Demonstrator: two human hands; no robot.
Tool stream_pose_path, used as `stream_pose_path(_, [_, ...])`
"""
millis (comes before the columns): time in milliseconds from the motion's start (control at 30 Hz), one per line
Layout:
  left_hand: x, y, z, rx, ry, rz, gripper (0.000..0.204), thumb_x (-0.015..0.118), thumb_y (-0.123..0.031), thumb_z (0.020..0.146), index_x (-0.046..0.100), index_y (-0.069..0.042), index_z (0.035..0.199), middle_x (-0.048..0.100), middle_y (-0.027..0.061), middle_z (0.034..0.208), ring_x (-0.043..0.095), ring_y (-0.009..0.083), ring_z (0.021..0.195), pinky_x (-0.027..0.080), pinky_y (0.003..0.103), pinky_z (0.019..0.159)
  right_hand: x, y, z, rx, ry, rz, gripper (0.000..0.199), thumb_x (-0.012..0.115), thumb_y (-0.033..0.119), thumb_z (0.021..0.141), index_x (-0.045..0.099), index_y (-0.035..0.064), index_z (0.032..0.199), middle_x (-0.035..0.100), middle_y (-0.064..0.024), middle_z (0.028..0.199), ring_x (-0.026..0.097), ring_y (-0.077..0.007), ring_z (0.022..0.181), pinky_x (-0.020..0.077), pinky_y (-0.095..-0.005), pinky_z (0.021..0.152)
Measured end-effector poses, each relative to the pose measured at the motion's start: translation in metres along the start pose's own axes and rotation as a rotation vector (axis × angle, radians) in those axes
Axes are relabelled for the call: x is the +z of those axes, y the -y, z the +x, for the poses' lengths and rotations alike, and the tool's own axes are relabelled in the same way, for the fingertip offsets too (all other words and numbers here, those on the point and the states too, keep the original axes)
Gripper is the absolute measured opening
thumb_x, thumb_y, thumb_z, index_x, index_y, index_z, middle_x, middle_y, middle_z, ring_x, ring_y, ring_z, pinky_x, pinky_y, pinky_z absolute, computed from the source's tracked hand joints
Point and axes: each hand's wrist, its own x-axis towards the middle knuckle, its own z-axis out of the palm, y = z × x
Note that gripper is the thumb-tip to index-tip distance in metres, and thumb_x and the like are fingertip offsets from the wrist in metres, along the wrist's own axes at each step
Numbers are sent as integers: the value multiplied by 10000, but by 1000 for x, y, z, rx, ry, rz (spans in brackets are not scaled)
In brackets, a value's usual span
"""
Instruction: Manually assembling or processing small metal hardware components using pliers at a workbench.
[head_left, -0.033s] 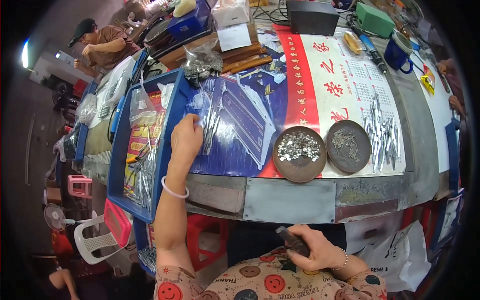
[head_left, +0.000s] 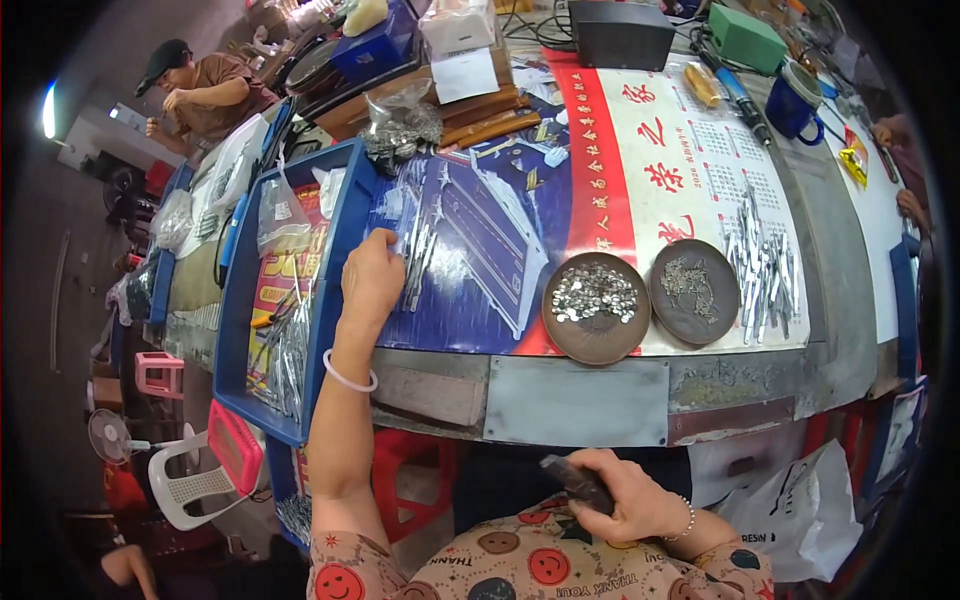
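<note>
My left hand (head_left: pixel 372 280) rests on the blue part of a printed calendar sheet (head_left: pixel 500 320), beside the right rim of a blue tray (head_left: pixel 338 280). Its fingers are curled closed; what they hold, if anything, is hidden. Just right of it lie thin silver metal strips (head_left: pixel 420 262). Near my body, below the table edge, my right hand (head_left: pixel 635 495) is closed around a dark hand tool (head_left: pixel 580 484) with a blunt end pointing up left. The tool's other end is hidden in the palm.
Two brown dishes hold small silver discs (head_left: pixel 597 294) and fine metal parts (head_left: pixel 690 287). More strips (head_left: pixel 765 270) lie at right. A blue mug (head_left: pixel 795 105), a dark box (head_left: pixel 620 38) and a bag of metal parts (head_left: pixel 400 125) stand farther back. Another person (head_left: pixel 195 85) sits far left.
The dark tool in my right hand has shifted slightly left, its end along with it. My left hand is nearly still.
</note>
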Motion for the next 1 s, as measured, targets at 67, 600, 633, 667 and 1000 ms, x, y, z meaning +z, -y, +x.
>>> stream_pose_path(67, [7,-4,7,-82,79,173,271,479,-70,797,617,-14,1023,642,251,935,613,412,901,471,470,812,0,-6,-4,28,40,3,570,648,78,764,336,24,1238,572,-178,997,622,-349,786,500,-389,684])
stream_pose_path(600, [14,15,6,53,80,178,301,535,-64,746,604,-15,1035,643,183,783,639,346,776,492,405,719,16,-10,-3,-64,68,-48,467,673,9,702,316,21,1003,427,-180,1118,566,-262,664,486,-340,607])
stream_pose_path(633, [16,14,6,76,58,173,299,533,-61,747,602,-13,1034,644,182,783,637,350,774,492,405,715,16,-9,-1,-50,78,-38,412,675,19,702,354,21,961,430,-181,1108,560,-277,671,479,-344,604])
stream_pose_path(667, [16,12,7,101,36,166,297,532,-58,747,600,-11,1033,644,181,783,636,353,772,491,404,712,16,-9,0,-47,71,-47,412,675,19,702,354,21,961,430,-181,1108,560,-277,671,479,-344,604])
stream_pose_path(1000, [-40,-26,-83,-7,-21,-870,371,484,-15,890,452,46,1254,572,80,976,560,106,735,462,219,670,32,-23,7,-285,-23,132,217,601,121,847,531,-36,979,499,-164,1088,559,-297,909,457,-345,779])
